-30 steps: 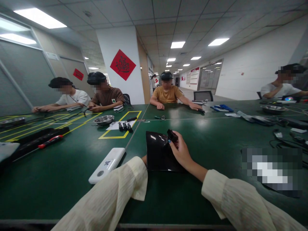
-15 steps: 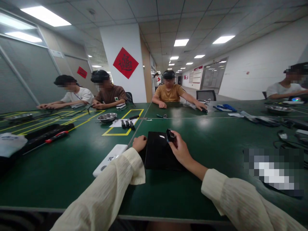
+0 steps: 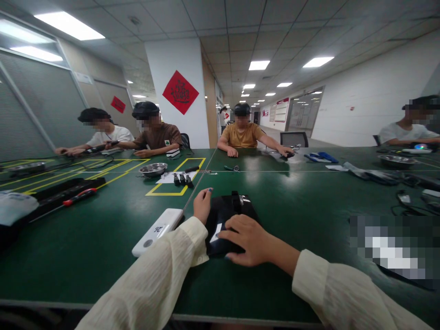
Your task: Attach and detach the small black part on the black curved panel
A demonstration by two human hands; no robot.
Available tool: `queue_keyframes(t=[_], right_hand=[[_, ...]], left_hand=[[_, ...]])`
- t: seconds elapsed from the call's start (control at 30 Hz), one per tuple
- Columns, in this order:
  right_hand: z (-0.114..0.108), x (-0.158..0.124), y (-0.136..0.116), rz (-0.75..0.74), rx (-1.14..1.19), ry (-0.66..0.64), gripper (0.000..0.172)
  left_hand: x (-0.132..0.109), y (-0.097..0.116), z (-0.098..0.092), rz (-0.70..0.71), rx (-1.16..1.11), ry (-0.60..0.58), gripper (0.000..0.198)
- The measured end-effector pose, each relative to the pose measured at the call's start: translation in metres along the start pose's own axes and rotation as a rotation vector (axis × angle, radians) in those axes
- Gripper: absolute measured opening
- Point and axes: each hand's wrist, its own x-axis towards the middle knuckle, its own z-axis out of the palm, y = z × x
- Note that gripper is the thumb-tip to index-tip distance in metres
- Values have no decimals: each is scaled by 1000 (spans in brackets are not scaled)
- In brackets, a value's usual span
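A glossy black flat piece (image 3: 225,206) lies in front of me on the green table, its near part curved. I cannot make out what it is. Standing on its far part is a small black block-like part (image 3: 235,201). A white label (image 3: 216,232) shows on its left side. My left hand (image 3: 202,206) is closed at the piece's left edge, and what its curled fingers hold, if anything, is hidden. Over the piece's near right part rests my right hand (image 3: 249,239), fingers apart, fingertips by the label.
Left of my hands lies a white device marked 26 (image 3: 160,231). Beyond it are several small black parts (image 3: 183,180) and a metal bowl (image 3: 153,169). A red-handled tool (image 3: 79,196) lies far left. Cables (image 3: 409,204) lie at right. Several people sit around the table.
My right hand has let go of the small black part, now on the far area of the black piece, and moved nearer, opening. My left hand has turned upward. The white label now shows.
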Motion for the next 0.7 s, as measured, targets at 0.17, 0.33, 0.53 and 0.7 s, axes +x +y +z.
queue_keyframes(t=[0.17,0.33,0.53,0.7], right_hand=[[10,13,-10,-14,8,-164,48],[12,13,-9,65,-2,-282,43],[10,16,-22,136,-39,-291,42],[10,12,-18,247,-95,-235,35]], left_hand=[[-2,2,2,61,20,15,24],[-7,4,3,81,31,-16,22],[-14,10,3,116,-16,-121,19],[-17,14,3,141,-26,-151,15]])
